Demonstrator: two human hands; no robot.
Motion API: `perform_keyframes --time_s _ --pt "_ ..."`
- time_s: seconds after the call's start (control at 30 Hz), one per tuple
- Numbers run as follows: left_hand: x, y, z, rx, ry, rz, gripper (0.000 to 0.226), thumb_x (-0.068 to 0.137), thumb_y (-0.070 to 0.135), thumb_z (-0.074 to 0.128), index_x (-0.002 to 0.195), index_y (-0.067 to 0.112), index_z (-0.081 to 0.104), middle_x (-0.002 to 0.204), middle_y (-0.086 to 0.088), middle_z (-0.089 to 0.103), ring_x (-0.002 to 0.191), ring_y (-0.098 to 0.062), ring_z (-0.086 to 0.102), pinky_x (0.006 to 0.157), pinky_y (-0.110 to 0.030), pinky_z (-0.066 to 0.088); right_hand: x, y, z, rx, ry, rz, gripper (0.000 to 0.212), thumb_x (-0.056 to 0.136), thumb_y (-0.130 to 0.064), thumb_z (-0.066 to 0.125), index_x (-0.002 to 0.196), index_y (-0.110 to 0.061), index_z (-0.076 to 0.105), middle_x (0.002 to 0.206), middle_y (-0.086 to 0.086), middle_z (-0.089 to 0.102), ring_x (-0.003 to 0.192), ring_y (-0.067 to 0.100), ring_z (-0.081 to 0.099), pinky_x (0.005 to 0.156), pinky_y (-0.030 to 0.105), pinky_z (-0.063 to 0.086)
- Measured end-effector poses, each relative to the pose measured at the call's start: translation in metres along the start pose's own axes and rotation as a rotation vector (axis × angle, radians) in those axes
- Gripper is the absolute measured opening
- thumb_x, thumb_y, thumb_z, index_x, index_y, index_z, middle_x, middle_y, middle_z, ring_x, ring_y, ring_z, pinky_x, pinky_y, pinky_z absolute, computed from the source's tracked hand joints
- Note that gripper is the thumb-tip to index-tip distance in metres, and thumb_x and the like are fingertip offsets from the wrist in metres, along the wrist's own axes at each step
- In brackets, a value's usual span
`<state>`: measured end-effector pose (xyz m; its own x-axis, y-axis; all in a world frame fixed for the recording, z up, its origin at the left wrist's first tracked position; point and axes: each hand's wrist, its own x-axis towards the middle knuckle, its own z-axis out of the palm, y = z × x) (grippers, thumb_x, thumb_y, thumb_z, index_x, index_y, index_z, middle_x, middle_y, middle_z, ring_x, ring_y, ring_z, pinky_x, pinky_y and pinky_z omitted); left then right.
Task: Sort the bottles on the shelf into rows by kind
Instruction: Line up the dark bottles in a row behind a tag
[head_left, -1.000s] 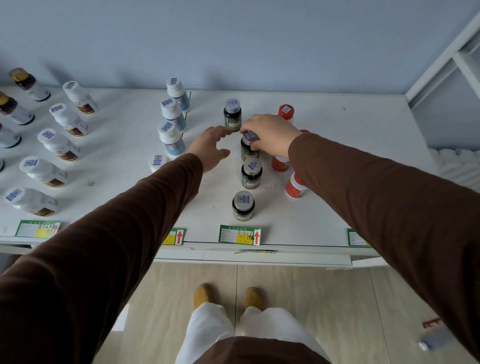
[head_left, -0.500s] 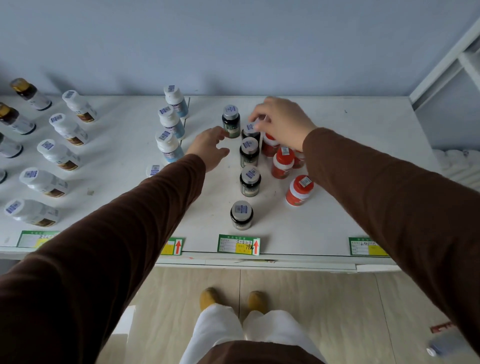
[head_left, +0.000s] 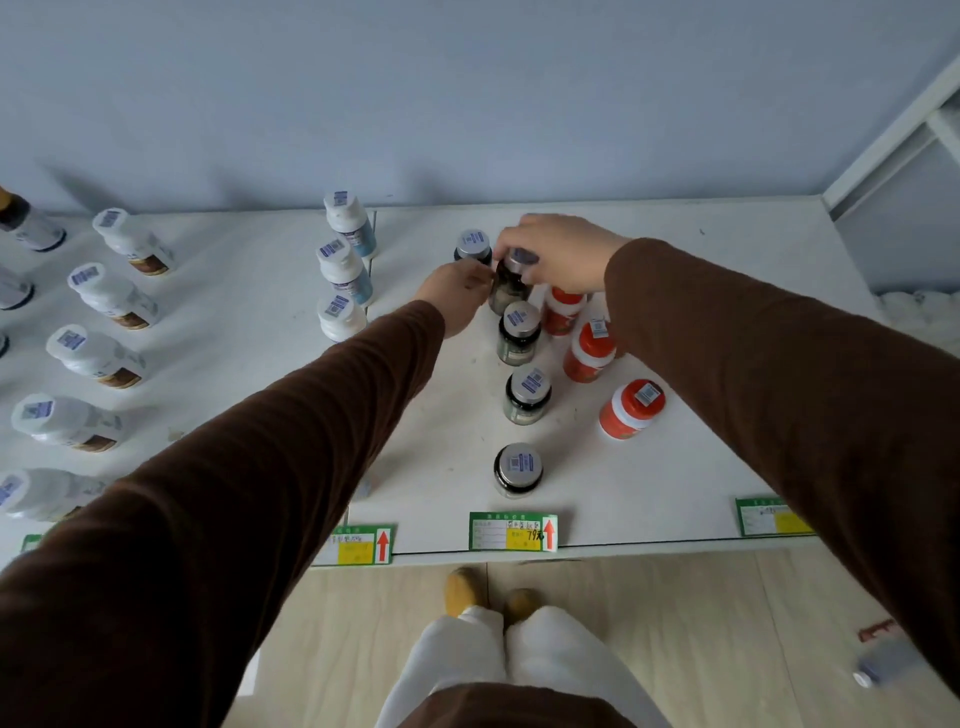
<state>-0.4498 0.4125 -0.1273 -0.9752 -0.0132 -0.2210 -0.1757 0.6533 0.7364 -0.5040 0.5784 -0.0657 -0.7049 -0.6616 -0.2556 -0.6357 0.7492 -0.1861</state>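
On the white shelf (head_left: 675, 493) against that blue-grey wall (head_left: 467, 93), your right hand (head_left: 563, 254) pinches a dark jar (head_left: 509, 288) by its cap, second from the back in its row. Left hand (head_left: 457, 296) touches its side, fingers loosely curled. Counting: five dark jars, three orange-capped bottles (head_left: 631, 410).

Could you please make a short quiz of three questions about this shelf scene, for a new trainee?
1. True or false: the right hand holds a dark bottle by its cap.
2. Which bottles stand to the right of the dark row? A. gold-capped B. orange-capped C. blue-labelled
3. Fill in: the nearest dark bottle stands just behind a green price tag with a red ____.

Key
1. True; the fingers close over its cap, and the left hand is at its side.
2. B; the orange-capped bottles are on that side, and the blue-labelled bottles are to the left.
3. arrow
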Motion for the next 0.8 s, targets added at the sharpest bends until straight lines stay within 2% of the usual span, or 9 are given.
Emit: perform_keyframes --time_s 0.1,0.2,0.27,0.33,0.43,0.53,0.63,0.7,0.8 --pt "-0.002 0.012 -0.007 -0.446 -0.014 -0.062 0.029 0.097 0.009 0.047 0.123 0.008 0.06 0.111 -0.013 0.063 0.098 -0.022 0.056 0.086 -0.026 0.05 -0.004 0.015 -0.024 0.28 0.107 0.126 0.032 0.093 -0.027 0.061 0.125 -0.026 0.057 0.115 0.004 0.06 0.098 0.02 0.056 0.079 0.031 0.039" --pt "-0.001 0.022 -0.016 -0.81 -0.165 -0.123 0.031 0.101 0.027 0.045 0.128 0.015 0.055 0.118 -0.011 0.062 0.104 -0.021 0.059 0.098 -0.035 0.047 -0.006 0.025 -0.042 0.487 0.173 0.251 0.036 0.094 -0.043 0.059 0.121 -0.02 0.062 0.107 0.002 0.065 0.086 0.015 0.06 0.071 0.027 0.043" --pt "0.002 0.026 -0.022 -1.013 -0.296 -0.162 0.04 0.102 0.033 0.043 0.135 0.013 0.049 0.124 -0.014 0.061 0.111 -0.025 0.062 0.102 -0.038 0.048 -0.004 0.028 -0.048 0.648 0.204 0.303 0.042 0.093 -0.049 0.058 0.113 -0.013 0.067 0.099 0.004 0.068 0.078 0.012 0.06 0.072 0.025 0.046" --pt "0.007 0.029 -0.026 -1.155 -0.379 -0.181 0.045 0.102 0.035 0.041 0.137 0.007 0.047 0.124 -0.019 0.061 0.11 -0.028 0.065 0.094 -0.036 0.053 -0.002 0.032 -0.051 0.77 0.213 0.341 0.049 0.093 -0.053 0.057 0.11 -0.008 0.068 0.097 0.006 0.069 0.075 0.011 0.059 0.073 0.024 0.048" --pt "0.009 0.033 -0.031 -1.269 -0.434 -0.218 0.047 0.102 0.035 0.042 0.133 0.001 0.048 0.117 -0.024 0.063 0.101 -0.027 0.069 0.083 -0.032 0.058 -0.001 0.035 -0.052 0.885 0.206 0.356 0.056 0.09 -0.06 0.057 0.111 -0.009 0.068 0.09 0.004 0.066 0.072 0.009 0.056 0.064 0.019 0.049" --pt "0.009 0.039 -0.034 -1.309 -0.452 -0.226 0.044 0.101 0.031 0.042 0.13 -0.001 0.049 0.113 -0.024 0.065 0.098 -0.027 0.07 0.084 -0.033 0.058 0.0 0.037 -0.056 0.926 0.207 0.333 0.061 0.087 -0.065 0.057 0.11 -0.01 0.067 0.083 0.001 0.062 0.069 0.01 0.053 0.061 0.018 0.047" --pt "0.014 0.044 -0.038 -1.227 -0.376 -0.13 0.031 0.099 0.017 0.048 0.126 0.001 0.049 0.115 -0.02 0.063 0.104 -0.03 0.067 0.098 -0.036 0.052 0.001 0.042 -0.061 0.883 0.241 0.287 0.056 0.087 -0.061 0.06 0.108 -0.009 0.067 0.091 0.002 0.066 0.076 0.011 0.058 0.07 0.022 0.05" --pt "0.018 0.048 -0.04 -1.059 -0.284 -0.045 0.027 0.093 0.004 0.056 0.119 0.008 0.049 0.112 -0.016 0.063 0.105 -0.031 0.064 0.101 -0.037 0.049 0.002 0.046 -0.063 0.8 0.233 0.238 0.049 0.089 -0.056 0.061 0.111 -0.013 0.067 0.101 0.001 0.068 0.086 0.012 0.063 0.079 0.026 0.053" --pt "0.021 0.052 -0.042 -0.585 -0.124 0.023 0.039 0.081 -0.006 0.067 0.11 0.013 0.05 0.107 -0.012 0.063 0.099 -0.028 0.063 0.094 -0.04 0.049 0.003 0.049 -0.062 0.663 0.205 0.147 0.041 0.088 -0.046 0.068 0.119 -0.019 0.064 0.106 -0.001 0.067 0.093 0.013 0.063 0.077 0.023 0.051"
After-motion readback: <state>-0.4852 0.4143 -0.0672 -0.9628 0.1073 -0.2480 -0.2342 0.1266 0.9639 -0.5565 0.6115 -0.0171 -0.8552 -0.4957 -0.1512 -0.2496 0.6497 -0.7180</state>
